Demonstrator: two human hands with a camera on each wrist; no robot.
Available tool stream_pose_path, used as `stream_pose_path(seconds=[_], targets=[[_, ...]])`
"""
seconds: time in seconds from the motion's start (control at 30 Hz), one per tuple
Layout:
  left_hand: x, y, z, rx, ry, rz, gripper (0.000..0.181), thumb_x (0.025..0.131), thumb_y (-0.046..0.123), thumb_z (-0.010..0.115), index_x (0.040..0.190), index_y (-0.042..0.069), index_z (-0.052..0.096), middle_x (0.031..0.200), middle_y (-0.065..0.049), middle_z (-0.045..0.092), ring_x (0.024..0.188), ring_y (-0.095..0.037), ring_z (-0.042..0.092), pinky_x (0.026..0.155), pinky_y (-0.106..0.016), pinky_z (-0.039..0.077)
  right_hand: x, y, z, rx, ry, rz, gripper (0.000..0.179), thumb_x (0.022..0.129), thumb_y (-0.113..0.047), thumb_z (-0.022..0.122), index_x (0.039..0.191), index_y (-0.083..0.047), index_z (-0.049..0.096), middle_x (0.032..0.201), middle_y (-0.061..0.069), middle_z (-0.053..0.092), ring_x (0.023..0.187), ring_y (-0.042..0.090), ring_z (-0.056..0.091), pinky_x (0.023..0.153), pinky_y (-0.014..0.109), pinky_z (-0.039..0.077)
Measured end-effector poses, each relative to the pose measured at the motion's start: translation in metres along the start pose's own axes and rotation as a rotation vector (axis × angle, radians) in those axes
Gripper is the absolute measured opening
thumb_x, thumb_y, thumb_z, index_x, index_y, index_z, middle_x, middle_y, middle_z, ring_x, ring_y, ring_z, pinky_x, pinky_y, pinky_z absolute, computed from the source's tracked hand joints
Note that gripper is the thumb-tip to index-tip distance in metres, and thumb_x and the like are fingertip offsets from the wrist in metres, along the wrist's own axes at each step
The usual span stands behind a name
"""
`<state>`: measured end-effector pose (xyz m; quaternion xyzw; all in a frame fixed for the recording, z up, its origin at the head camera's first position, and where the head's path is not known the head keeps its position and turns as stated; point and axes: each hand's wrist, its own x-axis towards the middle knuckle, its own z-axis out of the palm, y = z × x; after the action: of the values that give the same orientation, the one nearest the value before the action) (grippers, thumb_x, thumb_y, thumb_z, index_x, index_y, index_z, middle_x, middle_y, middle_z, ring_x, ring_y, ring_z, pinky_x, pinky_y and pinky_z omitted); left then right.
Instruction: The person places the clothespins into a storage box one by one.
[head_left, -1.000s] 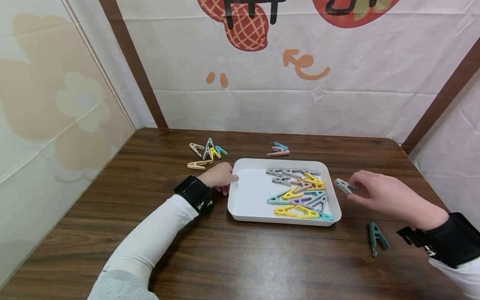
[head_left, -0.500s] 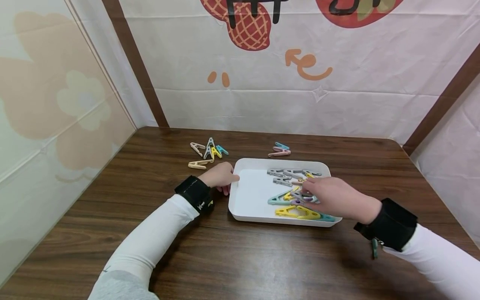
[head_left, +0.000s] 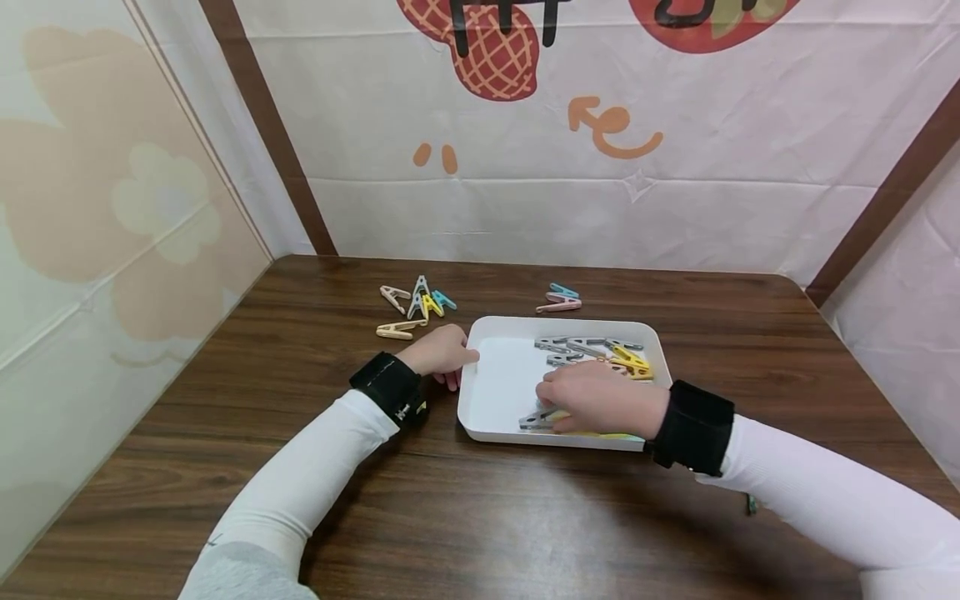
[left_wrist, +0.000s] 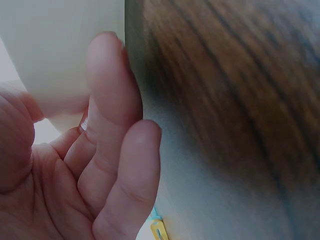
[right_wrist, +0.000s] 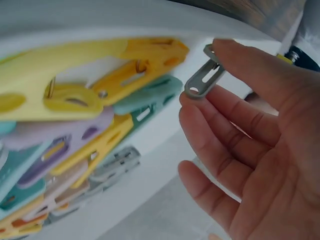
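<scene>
A white tray holds several plastic clothespins, grey ones toward its back and yellow clothespins at the right. My left hand grips the tray's left rim, thumb over the edge and fingers against the outer wall. Inside the tray my right hand pinches a grey clothespin between thumb and fingers, near the front wall. Beside it in the right wrist view lie a yellow clothespin, a purple clothespin and a teal one. In the head view the right hand covers part of this pile.
Behind the tray's left corner lies a group of clothespins in beige, grey, yellow and blue. A pink clothespin and a blue clothespin lie behind the tray. The right sleeve mostly hides a dark green clothespin on the wooden table.
My right hand has brought the grey clothespin from right of the tray leftward over the pile to the tray's front middle. The left hand has stayed on the rim.
</scene>
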<state>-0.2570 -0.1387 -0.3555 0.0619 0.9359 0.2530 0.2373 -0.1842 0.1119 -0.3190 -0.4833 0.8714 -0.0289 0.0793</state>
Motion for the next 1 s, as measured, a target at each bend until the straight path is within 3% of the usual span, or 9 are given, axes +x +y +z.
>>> stream_pose_path(seconds=[0.17,0.57,0.8,1.0], targets=[[0.0,0.001,0.0,0.001,-0.008,0.007,0.023,0.099,0.021,0.053,0.088,0.002,0.061,0.06,-0.006,0.065,0.049,-0.014,0.062,0.049,-0.026,0.048,0.008,0.0,0.005,0.04,-0.066,0.023,0.02,0.082,-0.019,0.08,0.088,-0.011,0.062,0.073,-0.007,0.05,0.068,0.013,0.047,0.063,0.026,0.041],[0.0,-0.001,0.0,-0.005,-0.002,0.022,0.025,0.098,0.02,0.052,0.083,0.002,0.061,0.058,-0.006,0.065,0.048,-0.013,0.062,0.048,-0.025,0.047,0.005,0.002,0.007,0.005,-0.107,0.077,0.018,0.082,-0.02,0.079,0.084,-0.011,0.063,0.068,-0.006,0.049,0.062,0.013,0.043,0.061,0.027,0.038],[0.001,-0.003,0.002,-0.007,0.007,0.018,0.024,0.097,0.02,0.054,0.083,0.002,0.06,0.058,-0.007,0.065,0.048,-0.014,0.062,0.047,-0.025,0.047,-0.001,0.003,0.007,-0.001,-0.073,0.089,0.021,0.082,-0.023,0.08,0.084,-0.012,0.063,0.07,-0.007,0.052,0.063,0.013,0.044,0.062,0.027,0.041],[0.0,0.0,0.001,-0.011,0.007,0.024,0.024,0.097,0.02,0.054,0.083,0.001,0.06,0.058,-0.007,0.065,0.048,-0.014,0.062,0.047,-0.025,0.048,-0.026,0.005,-0.008,0.022,0.015,0.135,0.024,0.083,-0.03,0.078,0.088,-0.011,0.064,0.077,-0.004,0.058,0.065,0.01,0.047,0.058,0.026,0.041]])
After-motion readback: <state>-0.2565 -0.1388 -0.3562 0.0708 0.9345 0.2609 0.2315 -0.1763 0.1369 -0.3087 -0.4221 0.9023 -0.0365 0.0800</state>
